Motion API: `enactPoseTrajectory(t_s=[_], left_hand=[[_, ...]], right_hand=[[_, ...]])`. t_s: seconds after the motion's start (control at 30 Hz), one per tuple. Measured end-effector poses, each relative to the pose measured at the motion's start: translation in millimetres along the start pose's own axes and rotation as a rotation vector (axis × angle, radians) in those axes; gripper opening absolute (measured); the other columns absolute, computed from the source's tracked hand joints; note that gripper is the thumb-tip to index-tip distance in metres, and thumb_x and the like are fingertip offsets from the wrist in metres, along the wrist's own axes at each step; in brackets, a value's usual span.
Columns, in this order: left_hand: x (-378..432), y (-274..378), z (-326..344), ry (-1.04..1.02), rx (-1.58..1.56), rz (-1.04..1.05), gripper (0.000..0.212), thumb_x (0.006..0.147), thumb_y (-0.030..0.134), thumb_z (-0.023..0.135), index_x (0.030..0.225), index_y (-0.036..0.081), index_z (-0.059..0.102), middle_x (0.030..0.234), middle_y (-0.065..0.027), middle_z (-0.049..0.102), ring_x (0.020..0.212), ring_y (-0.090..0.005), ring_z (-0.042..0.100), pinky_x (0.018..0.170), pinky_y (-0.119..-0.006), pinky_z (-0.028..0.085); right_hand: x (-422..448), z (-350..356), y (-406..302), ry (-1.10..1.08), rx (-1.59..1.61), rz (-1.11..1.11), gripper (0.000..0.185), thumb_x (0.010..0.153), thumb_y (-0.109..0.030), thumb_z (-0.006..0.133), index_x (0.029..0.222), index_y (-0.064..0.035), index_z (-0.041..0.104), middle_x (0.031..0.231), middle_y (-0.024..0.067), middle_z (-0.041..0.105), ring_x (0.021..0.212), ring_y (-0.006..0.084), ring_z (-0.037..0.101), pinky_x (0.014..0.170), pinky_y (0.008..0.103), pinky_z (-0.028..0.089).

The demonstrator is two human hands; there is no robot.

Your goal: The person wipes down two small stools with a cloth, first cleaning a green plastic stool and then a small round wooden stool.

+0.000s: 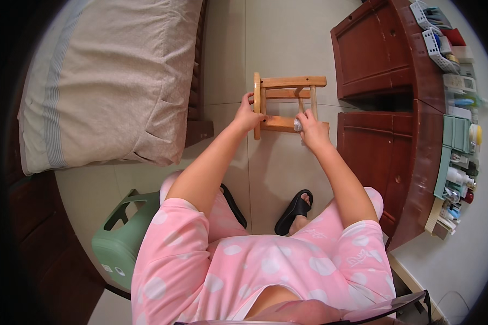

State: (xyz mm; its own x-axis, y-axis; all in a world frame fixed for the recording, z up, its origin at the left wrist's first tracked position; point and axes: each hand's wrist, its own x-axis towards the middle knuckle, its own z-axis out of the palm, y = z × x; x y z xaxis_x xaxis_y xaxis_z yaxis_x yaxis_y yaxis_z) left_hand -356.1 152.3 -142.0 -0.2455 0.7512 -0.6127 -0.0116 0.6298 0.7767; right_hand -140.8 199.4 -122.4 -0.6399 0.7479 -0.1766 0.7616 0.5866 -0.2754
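Observation:
A small wooden stool (293, 82) lies tipped on its side in the air or on the floor ahead of me; which of the two, I cannot tell. Its seat (257, 106), seen edge-on, faces left, and its legs and rungs point right. My left hand (249, 113) grips the seat's edge, fingers on one face and thumb near the leg joint. In my right hand (312, 129) is a crumpled whitish cloth or tissue (297, 124), pressed against the nearer leg close to its foot end.
A bed with a beige cover (118, 81) stands at the left. Reddish-brown wooden cabinets (374, 162) line the right, topped with white baskets (439, 53), green trays (455, 132) and bottles. A green plastic stool (120, 239) is beside my left leg. Black slippers (295, 211) are on my feet.

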Motion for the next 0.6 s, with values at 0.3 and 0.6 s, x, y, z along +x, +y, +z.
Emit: enactPoseTrajectory(t_s=[0.3, 0.6], left_hand=[[11.3, -17.1, 9.3, -0.002, 0.098, 0.116, 0.097, 0.061, -0.001, 0.073, 0.138, 0.013, 0.017, 0.132, -0.0147, 0.036, 0.106, -0.0265, 0.051, 0.084, -0.034, 0.049], [7.4, -12.8, 24.1, 0.011, 0.354, 0.109, 0.098, 0.065, 0.005, 0.073, 0.141, 0.017, 0.011, 0.131, -0.0176, 0.033, 0.107, -0.0274, 0.051, 0.087, -0.035, 0.048]], right_hand=[[2.0, 21.4, 18.2, 0.060, 0.044, -0.034, 0.032, 0.068, -0.001, 0.061, 0.097, -0.0112, 0.050, 0.097, 0.0112, 0.049, 0.075, 0.0345, 0.060, 0.062, 0.0438, 0.050], [-4.1, 35.3, 35.1, -0.012, 0.019, -0.003, 0.035, 0.068, 0.000, 0.060, 0.099, -0.0091, 0.048, 0.098, 0.0127, 0.049, 0.080, 0.0346, 0.059, 0.063, 0.0439, 0.050]])
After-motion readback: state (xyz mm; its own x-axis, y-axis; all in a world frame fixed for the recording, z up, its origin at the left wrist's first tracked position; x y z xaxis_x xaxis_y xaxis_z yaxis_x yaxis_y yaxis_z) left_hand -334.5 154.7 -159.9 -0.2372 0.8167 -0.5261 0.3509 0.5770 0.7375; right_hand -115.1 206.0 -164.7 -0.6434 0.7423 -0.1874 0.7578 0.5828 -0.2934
